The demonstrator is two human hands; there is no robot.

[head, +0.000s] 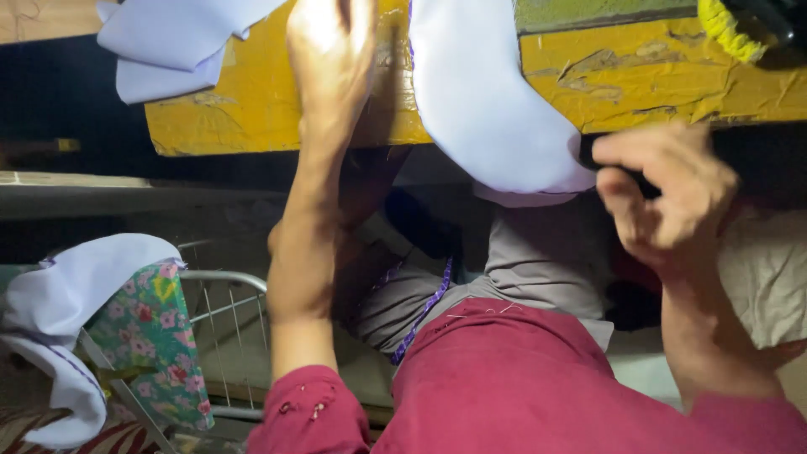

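The white fabric piece [496, 109] is hanging over the yellow table edge [656, 76] above our lap. Our right hand [664, 197] is curling half-closed beside its lower edge, gripping something dark. Our left hand [332, 50] is lying on the table beside it; its grip we cannot tell. More white cloth [63, 294] is draping a wire rack [227, 311].

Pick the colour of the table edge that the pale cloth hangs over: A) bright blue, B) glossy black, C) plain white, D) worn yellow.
D: the pale cloth drapes over a table edge of cracked, worn yellow, with the left hand pressed on it beside the cloth and the right hand at the cloth's lower end.
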